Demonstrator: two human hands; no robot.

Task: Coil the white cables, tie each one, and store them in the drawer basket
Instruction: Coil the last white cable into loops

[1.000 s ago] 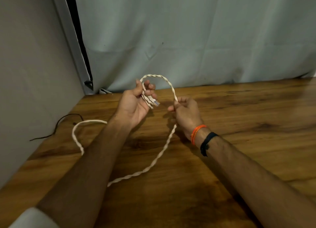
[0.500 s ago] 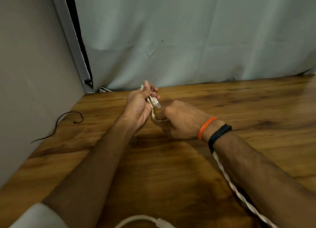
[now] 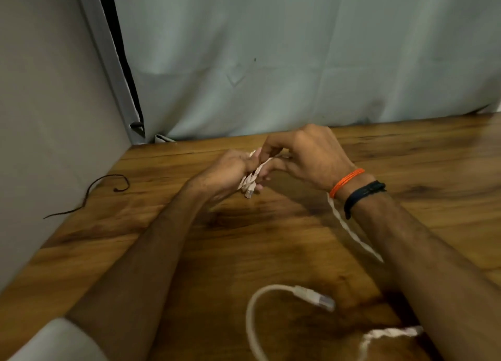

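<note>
Head view, left hand (image 3: 225, 173) gripping coiled white cable (image 3: 250, 180), right hand (image 3: 303, 154) pinching its strand

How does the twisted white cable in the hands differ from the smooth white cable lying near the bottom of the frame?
The twisted white cable is bunched in a small coil gripped by the left hand and pinched by the right hand; the smooth white cable lies untouched on the wooden table. The twisted one looks braided, the smooth one plain and round. The smooth one curves in one open arc, uncoiled. Both are white with a plug at the visible end.
</note>
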